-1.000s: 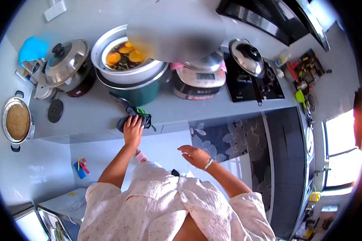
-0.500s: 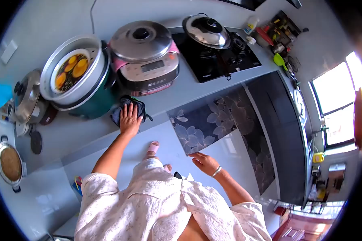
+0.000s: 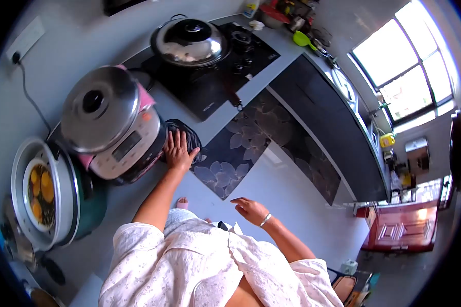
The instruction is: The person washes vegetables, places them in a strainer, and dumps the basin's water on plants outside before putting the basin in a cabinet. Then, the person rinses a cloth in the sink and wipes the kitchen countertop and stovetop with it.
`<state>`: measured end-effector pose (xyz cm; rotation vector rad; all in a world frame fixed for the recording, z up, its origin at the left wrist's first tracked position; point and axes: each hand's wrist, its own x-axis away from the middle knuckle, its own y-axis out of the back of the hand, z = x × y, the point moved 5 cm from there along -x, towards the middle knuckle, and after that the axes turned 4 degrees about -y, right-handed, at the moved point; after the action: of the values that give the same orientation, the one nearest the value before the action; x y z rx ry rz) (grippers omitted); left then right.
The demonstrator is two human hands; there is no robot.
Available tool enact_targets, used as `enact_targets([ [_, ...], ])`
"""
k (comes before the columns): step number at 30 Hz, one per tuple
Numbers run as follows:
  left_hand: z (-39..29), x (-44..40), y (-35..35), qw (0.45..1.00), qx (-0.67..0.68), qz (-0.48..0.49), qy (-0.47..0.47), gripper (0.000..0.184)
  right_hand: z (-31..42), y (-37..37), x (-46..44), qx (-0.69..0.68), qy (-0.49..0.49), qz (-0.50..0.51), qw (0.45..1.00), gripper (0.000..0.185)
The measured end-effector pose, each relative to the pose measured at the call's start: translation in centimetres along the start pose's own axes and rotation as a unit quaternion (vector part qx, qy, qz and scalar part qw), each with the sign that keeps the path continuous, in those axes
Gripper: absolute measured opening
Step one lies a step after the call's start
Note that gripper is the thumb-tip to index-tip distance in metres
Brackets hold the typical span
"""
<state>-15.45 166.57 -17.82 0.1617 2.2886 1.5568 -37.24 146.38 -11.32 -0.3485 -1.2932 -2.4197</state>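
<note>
My left hand [image 3: 177, 152] lies flat with spread fingers on a dark, bunched cloth [image 3: 193, 138]. It presses this cloth on the grey counter, right beside a rice cooker [image 3: 119, 162]. A large steel lid [image 3: 101, 123] with a black knob rests on top of the cooker, over something pink. In the air over the floor, my right hand [image 3: 252, 211] is empty, its fingers loosely apart, a bracelet at the wrist. Part of the cloth is hidden under my left palm.
A lidded wok [image 3: 189, 43] stands on the black cooktop [image 3: 210, 97], its handle reaching toward the counter edge. At left, a green pot [image 3: 93, 207] carries a metal pan holding a bowl of orange pieces in dark liquid [image 3: 42, 192]. A flower-patterned mat [image 3: 225, 171] covers some floor.
The view has turned and shifted rightward along the counter. My left hand and the cloth have moved from beside the green pot to the rice cooker's right side. My right hand still hangs empty.
</note>
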Motion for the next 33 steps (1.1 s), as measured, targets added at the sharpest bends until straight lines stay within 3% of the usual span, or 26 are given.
enact_targets([
  [10, -6.5, -4.9, -4.4, 0.989, 0.006, 0.019, -0.145, 0.064, -9.9, -0.5, 3.2, -0.058, -0.118, -0.05, 0.99, 0.026],
  [16, -9.6, -7.3, -6.8, 0.974, -0.006, 0.05, -0.22, 0.065, -20.1, 1.0, 4.7, -0.056, -0.178, 0.0, 0.982, 0.029],
  [20, -13.6, -10.5, -8.4, 0.972, -0.031, 0.036, -0.232, 0.066, -26.1, 4.4, 4.6, -0.09, -0.169, -0.043, 0.981, 0.029],
  [23, -14.9, -12.4, -10.4, 0.984, -0.051, 0.027, -0.171, 0.048, -28.6, 7.3, 5.2, -0.087, -0.198, -0.066, 0.974, 0.028],
  [33, -22.0, -21.3, -15.3, 0.974, -0.105, 0.018, -0.199, 0.05, -34.4, 10.9, 8.0, -0.126, -0.27, -0.071, 0.952, 0.028],
])
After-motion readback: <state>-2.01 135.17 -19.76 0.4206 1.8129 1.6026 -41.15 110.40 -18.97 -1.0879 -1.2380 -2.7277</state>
